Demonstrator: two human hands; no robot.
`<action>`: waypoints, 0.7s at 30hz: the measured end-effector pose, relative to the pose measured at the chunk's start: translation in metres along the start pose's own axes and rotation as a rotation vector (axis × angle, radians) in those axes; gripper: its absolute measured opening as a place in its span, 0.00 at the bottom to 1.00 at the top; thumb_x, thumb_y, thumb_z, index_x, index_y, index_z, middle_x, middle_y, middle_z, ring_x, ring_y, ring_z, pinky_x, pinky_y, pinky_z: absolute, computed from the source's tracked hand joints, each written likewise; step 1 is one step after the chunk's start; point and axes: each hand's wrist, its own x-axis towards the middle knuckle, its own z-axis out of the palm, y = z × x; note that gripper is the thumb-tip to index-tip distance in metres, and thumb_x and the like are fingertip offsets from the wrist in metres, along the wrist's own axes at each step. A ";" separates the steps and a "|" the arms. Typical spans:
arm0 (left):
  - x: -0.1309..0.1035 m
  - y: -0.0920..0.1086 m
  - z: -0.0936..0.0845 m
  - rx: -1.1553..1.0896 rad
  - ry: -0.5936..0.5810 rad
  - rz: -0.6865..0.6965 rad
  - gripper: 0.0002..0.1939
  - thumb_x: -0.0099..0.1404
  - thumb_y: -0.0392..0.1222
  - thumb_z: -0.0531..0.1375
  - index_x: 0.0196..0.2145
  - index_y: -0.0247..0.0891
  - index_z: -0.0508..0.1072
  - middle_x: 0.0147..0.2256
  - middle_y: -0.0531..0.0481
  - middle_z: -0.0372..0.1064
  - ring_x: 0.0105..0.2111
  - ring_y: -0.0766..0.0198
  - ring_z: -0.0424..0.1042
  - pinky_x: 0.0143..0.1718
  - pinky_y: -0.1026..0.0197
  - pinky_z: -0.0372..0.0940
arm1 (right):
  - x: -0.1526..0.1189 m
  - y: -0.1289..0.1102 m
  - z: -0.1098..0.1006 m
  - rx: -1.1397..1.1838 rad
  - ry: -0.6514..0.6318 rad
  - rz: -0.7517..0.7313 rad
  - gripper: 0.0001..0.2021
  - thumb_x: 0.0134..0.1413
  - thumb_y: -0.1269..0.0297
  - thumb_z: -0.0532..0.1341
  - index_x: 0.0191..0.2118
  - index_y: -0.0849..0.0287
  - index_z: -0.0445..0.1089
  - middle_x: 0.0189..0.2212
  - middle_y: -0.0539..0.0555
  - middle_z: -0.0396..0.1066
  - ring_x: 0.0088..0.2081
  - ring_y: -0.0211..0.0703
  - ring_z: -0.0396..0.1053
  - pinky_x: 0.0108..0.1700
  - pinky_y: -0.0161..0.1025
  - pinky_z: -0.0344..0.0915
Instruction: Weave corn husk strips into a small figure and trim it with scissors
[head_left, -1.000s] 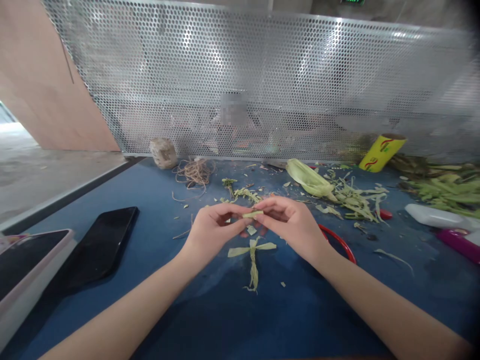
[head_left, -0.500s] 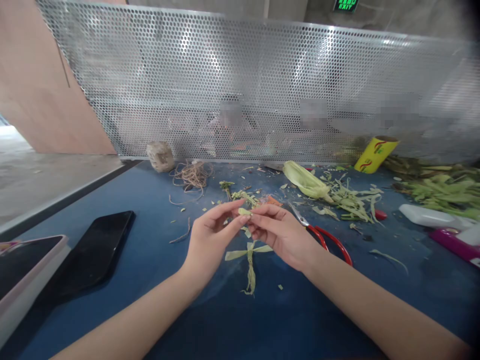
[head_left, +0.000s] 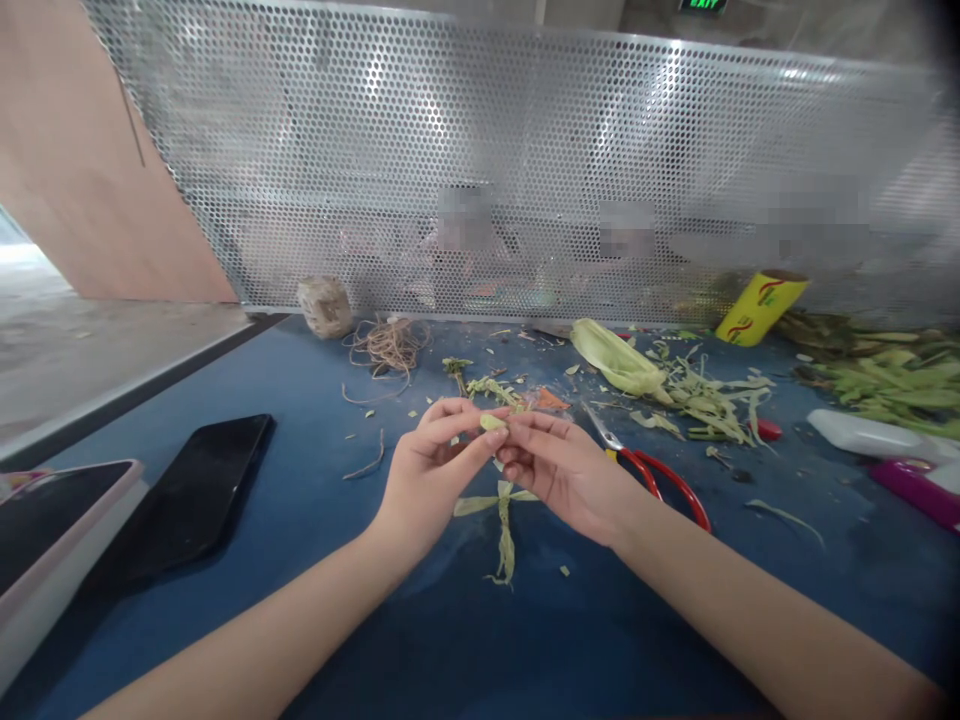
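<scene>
Between the fingertips of both hands is a small pale-green piece of corn husk (head_left: 493, 423). My left hand (head_left: 431, 470) pinches it from the left, thumb below and fingers above. My right hand (head_left: 574, 470) has its fingertips closed on the other end, and they partly cover it. Just below the hands, a cross-shaped figure of knotted husk strips (head_left: 505, 520) lies on the blue table (head_left: 450, 650). Red-handled scissors (head_left: 675, 480) rest beside my right hand, partly hidden behind it.
Farther back lie a husk-covered corn ear (head_left: 616, 360), shredded husk (head_left: 712, 390) and a twine tangle (head_left: 390, 345). A yellow tube (head_left: 761, 308) leans before the perforated metal screen (head_left: 337, 150). Left is a black phone (head_left: 195, 490); right, a white object (head_left: 862, 435) and green leaves (head_left: 892, 370).
The view has shifted slightly, so everything sits a little to the right. Both hands keep their pinch on the husk piece, with the left fingers slightly rearranged.
</scene>
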 end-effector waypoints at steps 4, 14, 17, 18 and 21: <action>0.004 0.004 -0.004 0.104 -0.082 0.144 0.09 0.52 0.33 0.62 0.31 0.45 0.78 0.31 0.52 0.59 0.34 0.69 0.62 0.33 0.68 0.63 | 0.001 -0.004 -0.005 -0.010 0.013 -0.008 0.07 0.40 0.69 0.66 0.30 0.63 0.73 0.20 0.48 0.72 0.23 0.29 0.69 0.28 0.25 0.68; 0.013 0.006 -0.009 0.320 -0.102 0.068 0.05 0.51 0.37 0.63 0.28 0.41 0.78 0.28 0.49 0.73 0.28 0.66 0.68 0.30 0.66 0.64 | 0.004 -0.006 -0.016 -0.262 0.081 -0.105 0.06 0.38 0.67 0.66 0.24 0.60 0.68 0.22 0.47 0.70 0.26 0.33 0.69 0.31 0.32 0.67; 0.017 0.001 -0.014 0.358 -0.044 -0.061 0.06 0.51 0.41 0.63 0.29 0.40 0.78 0.21 0.52 0.71 0.20 0.70 0.63 0.22 0.68 0.60 | 0.002 -0.015 -0.023 -0.771 0.063 -0.211 0.08 0.42 0.61 0.63 0.30 0.59 0.69 0.28 0.50 0.70 0.30 0.37 0.68 0.32 0.36 0.66; 0.018 -0.001 -0.015 0.351 -0.028 -0.100 0.07 0.51 0.42 0.63 0.29 0.39 0.78 0.19 0.53 0.70 0.18 0.71 0.62 0.21 0.68 0.59 | 0.000 -0.018 -0.025 -0.996 0.052 -0.243 0.10 0.42 0.59 0.63 0.32 0.58 0.69 0.29 0.51 0.70 0.31 0.39 0.67 0.32 0.36 0.64; 0.020 -0.006 -0.018 0.321 -0.019 -0.172 0.08 0.50 0.42 0.63 0.29 0.38 0.78 0.20 0.51 0.71 0.18 0.71 0.61 0.21 0.68 0.59 | -0.005 -0.021 -0.032 -1.451 -0.024 -0.235 0.12 0.40 0.58 0.64 0.33 0.57 0.70 0.29 0.51 0.69 0.29 0.39 0.65 0.29 0.35 0.61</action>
